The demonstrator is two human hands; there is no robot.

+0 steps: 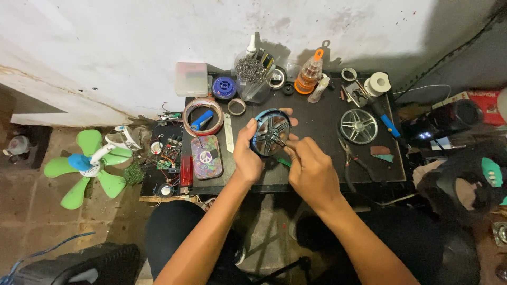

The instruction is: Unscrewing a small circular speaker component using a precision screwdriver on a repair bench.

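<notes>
A: Bench (327, 113) is noted first: dark top, crowded, against a pale wall. On it, right of centre, a silver spoked wheel (358, 126) is laid flat; at the back an orange-capped bottle (309, 76) is stood.

B: And the piece in hand?

A: Blue-rimmed round fan frame (271, 132) with dark spokes is held up on edge above the bench's front half. It is judged light and fairly stiff, thin plastic at the rim, likely to crack if squeezed hard. The rim is judged the safest hold; the spokes seem weaker.

B: Hands?

A: Left hand (246, 157) is clasped on the frame's left rim, thumb in front, fingers wrapped behind. Right hand (311, 169) is pinched on a thin dark tool (279, 141), its tip set near the hub.

B: Tool type?

A: It cannot be told; too small.

B: Smaller items?

A: A patterned tin (206, 157) is noted left of the hands.
</notes>
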